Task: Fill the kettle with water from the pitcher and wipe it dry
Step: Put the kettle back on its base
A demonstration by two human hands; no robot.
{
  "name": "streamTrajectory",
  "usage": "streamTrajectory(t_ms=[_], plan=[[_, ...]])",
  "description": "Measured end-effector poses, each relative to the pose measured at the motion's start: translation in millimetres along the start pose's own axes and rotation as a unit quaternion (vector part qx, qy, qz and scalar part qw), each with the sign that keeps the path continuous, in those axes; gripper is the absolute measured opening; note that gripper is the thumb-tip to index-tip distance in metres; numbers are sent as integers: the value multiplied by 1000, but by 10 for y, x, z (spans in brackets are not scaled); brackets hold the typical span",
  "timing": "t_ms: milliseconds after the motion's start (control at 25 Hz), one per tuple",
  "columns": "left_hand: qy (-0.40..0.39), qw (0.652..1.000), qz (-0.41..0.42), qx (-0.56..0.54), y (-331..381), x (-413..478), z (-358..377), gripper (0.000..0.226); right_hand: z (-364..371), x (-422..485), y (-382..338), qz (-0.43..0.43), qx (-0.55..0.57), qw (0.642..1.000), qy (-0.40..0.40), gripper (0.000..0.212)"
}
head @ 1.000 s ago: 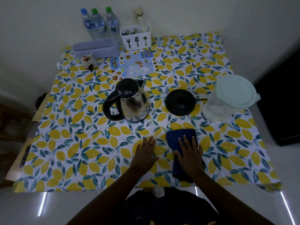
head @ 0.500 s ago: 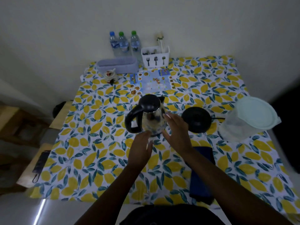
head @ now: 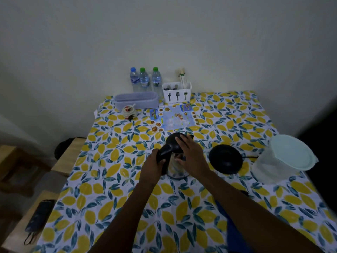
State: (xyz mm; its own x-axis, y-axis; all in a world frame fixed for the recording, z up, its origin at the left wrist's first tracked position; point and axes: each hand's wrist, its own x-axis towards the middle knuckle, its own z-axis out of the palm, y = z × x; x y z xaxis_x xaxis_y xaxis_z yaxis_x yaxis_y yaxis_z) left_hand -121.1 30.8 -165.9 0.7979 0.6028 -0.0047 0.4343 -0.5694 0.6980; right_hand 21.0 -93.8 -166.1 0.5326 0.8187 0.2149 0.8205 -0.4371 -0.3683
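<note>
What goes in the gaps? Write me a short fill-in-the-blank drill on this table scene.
1. The left hand grips the kettle by its ____.
2. The right hand rests on the kettle's ____.
3. The pitcher stands beside the black ____.
4. Three ____ stand against the wall.

Missing words: handle; lid; base; bottles

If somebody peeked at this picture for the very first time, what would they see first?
Probably the bright lemon tablecloth covering the whole table. Right in the middle, the left hand grips the black handle of a shiny kettle, while the right hand rests on its black lid. To the right sit the round black kettle base and a clear pitcher with a pale lid.
</note>
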Motion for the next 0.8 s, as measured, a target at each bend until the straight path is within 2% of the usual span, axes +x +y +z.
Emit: streamTrajectory(t_ms=[120, 240, 400, 560, 800], plan=[[-14, 1000, 15, 1, 39, 63, -31, 22, 7, -35, 21, 28, 47, 999, 2, 78], [-16, 999, 36, -9, 219, 101, 35, 23, -113, -98, 136, 52, 90, 994, 18, 75], [-29, 996, 85, -28, 646, 323, 241, 26, -448, -188, 441, 77, 117, 985, 96, 73], [-70, 990, 120, -36, 1133, 667, 532, 30, -719, -254, 873, 136, 102, 971, 169, 77], [-130, 982, 129, -39, 1537, 869, 979, 39, -803, -438, 1361, 193, 65, 959, 198, 74]])
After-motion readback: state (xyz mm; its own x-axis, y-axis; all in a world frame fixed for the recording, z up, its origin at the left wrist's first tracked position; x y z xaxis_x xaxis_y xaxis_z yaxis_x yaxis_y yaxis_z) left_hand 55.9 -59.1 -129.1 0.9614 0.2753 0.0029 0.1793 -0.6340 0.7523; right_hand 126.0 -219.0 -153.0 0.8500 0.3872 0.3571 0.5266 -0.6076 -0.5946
